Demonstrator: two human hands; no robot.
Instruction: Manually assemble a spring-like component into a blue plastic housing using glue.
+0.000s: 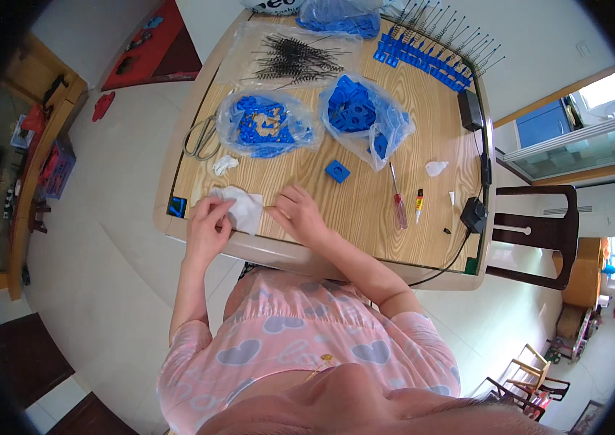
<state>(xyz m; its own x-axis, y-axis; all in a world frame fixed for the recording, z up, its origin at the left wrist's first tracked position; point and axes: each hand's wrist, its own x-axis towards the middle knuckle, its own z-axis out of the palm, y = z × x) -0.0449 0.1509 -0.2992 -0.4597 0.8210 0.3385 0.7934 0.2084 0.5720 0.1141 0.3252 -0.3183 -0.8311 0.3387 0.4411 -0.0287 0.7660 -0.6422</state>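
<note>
The left hand's grip (208,228) curls over a white tissue (248,210) at 7 o'clock on the wood-grain table (365,217); the right hand's grip (302,219) is a narrow pinch at its 3 o'clock edge. Whether either holds it, I cannot tell. Black coil springs (296,58) lie toward 12, a red-handled screwdriver (399,209) toward 4. Beyond, a dark wooden chair (550,232) stands at 4, a red mat (164,43) lies at 10.

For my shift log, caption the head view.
Left hand on white tissue, right hand at its edge; bagged blue parts and black coil springs beyond.
</note>
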